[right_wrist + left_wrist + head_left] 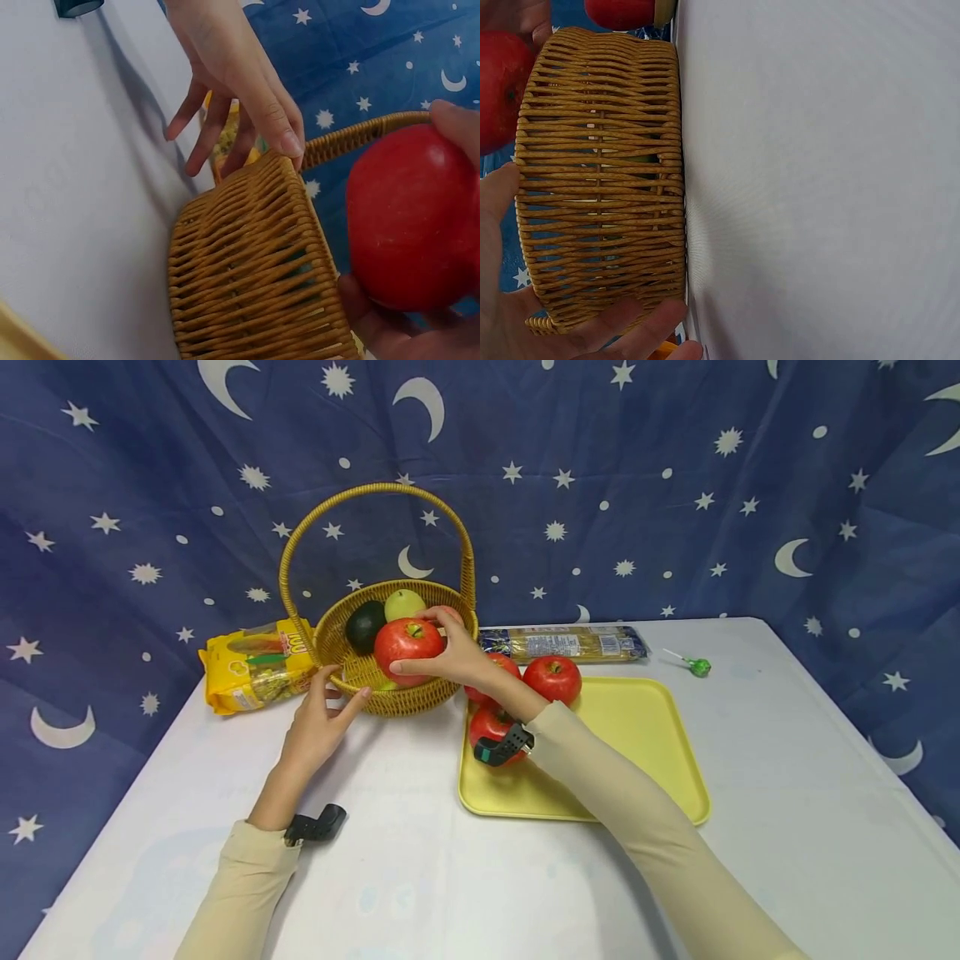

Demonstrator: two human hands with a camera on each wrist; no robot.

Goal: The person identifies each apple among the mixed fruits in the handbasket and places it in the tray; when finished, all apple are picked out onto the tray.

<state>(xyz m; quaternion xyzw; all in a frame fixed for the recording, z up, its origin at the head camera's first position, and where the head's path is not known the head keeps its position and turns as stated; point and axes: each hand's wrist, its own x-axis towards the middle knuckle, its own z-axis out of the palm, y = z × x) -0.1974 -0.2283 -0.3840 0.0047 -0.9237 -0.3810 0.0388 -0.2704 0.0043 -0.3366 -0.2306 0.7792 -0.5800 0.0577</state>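
My right hand grips a red apple and holds it over the front of a wicker basket. In the right wrist view the same apple is up beside the rim, with fingers and thumb around it. My left hand holds the basket's front left rim, its thumb at the edge and several fingers spread along the wicker side. Inside the basket are a dark green avocado, a yellow-green pear and a reddish fruit partly hidden behind my right hand.
A yellow tray bears several red apples at its left, partly under my right arm. Behind it lies a long pasta pack. A yellow bag sits left of the basket; a green lollipop lies far right.
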